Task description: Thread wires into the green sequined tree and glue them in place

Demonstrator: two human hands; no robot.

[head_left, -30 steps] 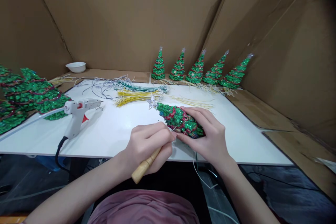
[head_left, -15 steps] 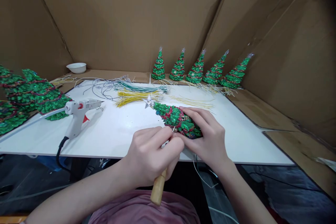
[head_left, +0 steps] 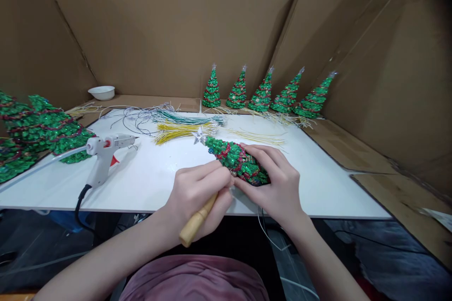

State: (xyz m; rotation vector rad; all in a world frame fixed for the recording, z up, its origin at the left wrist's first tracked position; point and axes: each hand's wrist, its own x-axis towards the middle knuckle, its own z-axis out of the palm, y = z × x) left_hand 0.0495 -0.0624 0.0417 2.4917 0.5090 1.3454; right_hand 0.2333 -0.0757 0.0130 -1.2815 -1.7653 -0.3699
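Note:
My right hand [head_left: 273, 183] is wrapped round the base of a small green sequinned Christmas tree [head_left: 235, 159] with red trim and a clear star [head_left: 199, 136] on top. The tree lies on its side over the white table [head_left: 148, 178], tip pointing left. My left hand [head_left: 197, 193] grips a wooden-handled pointed tool [head_left: 196, 223], its metal tip pressed against the tree's lower side. A thin white wire [head_left: 263, 228] hangs from the tree's base past the table's front edge.
A white glue gun [head_left: 106, 148] with a black cord lies at the left. Bundles of yellow and green wires [head_left: 183, 127] lie behind. Several finished trees [head_left: 263, 94] stand along the back; more trees [head_left: 31, 131] pile at the left. A white bowl [head_left: 101, 92] sits by the cardboard walls.
The tool's handle swung down toward my body half a second ago and is back out to the lower left. The tree has shifted slightly left in my right hand.

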